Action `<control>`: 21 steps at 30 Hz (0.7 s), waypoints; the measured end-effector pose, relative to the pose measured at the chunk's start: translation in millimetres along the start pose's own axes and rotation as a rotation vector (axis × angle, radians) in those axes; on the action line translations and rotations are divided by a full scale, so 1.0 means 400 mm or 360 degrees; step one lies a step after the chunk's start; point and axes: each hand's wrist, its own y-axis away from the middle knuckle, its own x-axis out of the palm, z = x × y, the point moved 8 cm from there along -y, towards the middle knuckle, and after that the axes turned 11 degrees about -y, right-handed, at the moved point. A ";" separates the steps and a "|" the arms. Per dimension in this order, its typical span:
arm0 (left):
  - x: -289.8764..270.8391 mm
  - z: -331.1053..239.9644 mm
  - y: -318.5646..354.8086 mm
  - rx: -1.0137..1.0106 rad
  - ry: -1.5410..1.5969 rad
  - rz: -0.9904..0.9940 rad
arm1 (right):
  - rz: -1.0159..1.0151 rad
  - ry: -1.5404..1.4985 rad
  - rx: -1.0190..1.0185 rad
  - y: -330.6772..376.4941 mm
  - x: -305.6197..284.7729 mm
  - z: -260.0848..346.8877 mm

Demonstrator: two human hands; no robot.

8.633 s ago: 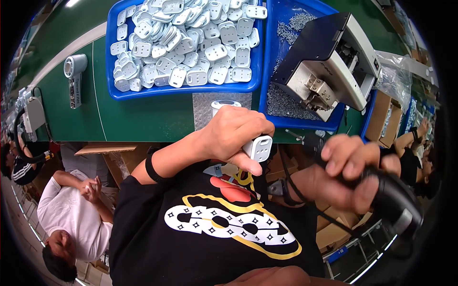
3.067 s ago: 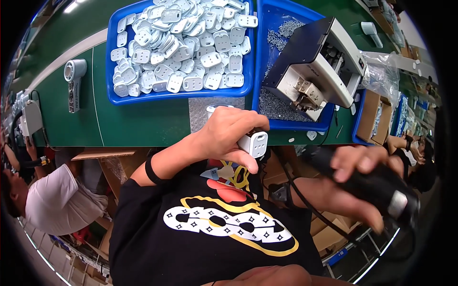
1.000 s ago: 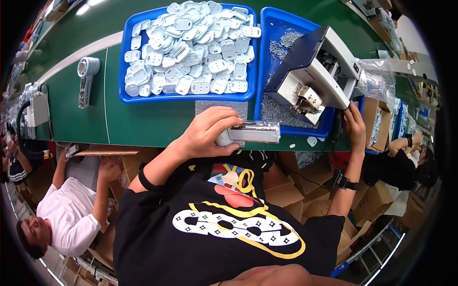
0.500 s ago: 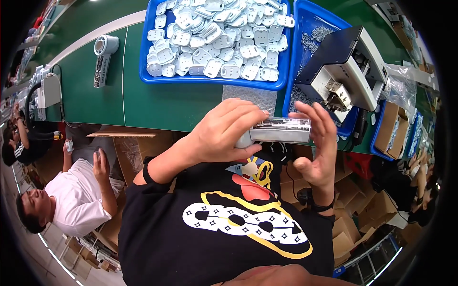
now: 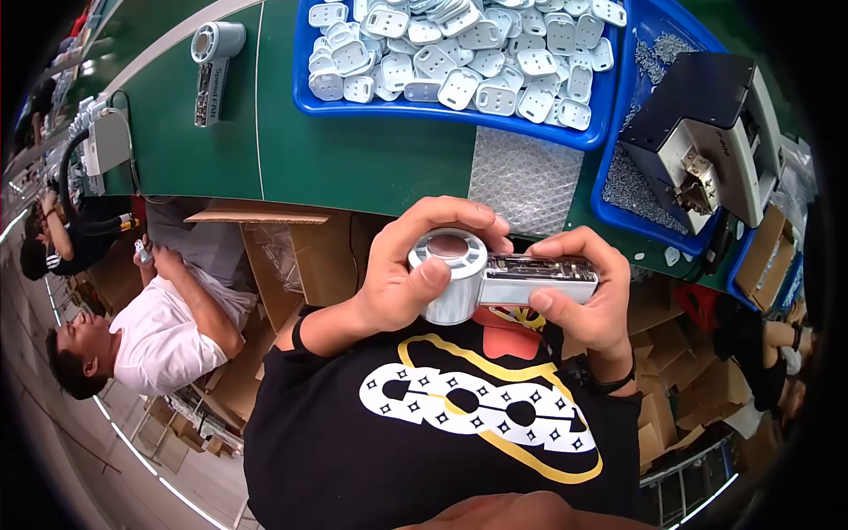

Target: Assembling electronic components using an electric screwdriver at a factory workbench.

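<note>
Close in front of my shirt, a pale grey handheld fan [image 5: 521, 291] lies sideways between both hands, its round head to the left and its handle to the right. My left hand [image 5: 397, 274] wraps the round head, thumb on top near the dark center. Around the handle's far end my right hand [image 5: 596, 296] is closed, thumb on the near side and fingers on the far side. Along the handle's upper face, electronic parts show in an open or clear strip. A second handheld fan [image 5: 216, 53] lies on the green bench [image 5: 371, 168] at the far left.
A blue tray [image 5: 459, 121] heaped with pale plates stands at the back. To its right, a blue bin [image 5: 618, 199] holds many small screws beside a boxy black-and-silver machine [image 5: 698, 132]. Bubble wrap [image 5: 521, 185] lies before the tray. A person in a white shirt [image 5: 181, 340] sits at left.
The fan has turned so its round head and inner parts face up. My right hand has closed on the handle, and my view has shifted left and slightly downward.
</note>
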 end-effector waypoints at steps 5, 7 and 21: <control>-0.011 0.101 0.058 -0.0747 0.0234 0.0150 | 0.0273 -0.0067 0.0430 -0.004 0.020 -0.063; 0.001 0.122 0.083 -0.0946 0.0247 0.0294 | 0.0387 -0.0049 0.0705 -0.007 0.028 -0.077; 0.019 0.189 0.223 -0.1380 0.0027 0.0474 | 0.0760 0.0103 0.0941 0.123 0.124 -0.223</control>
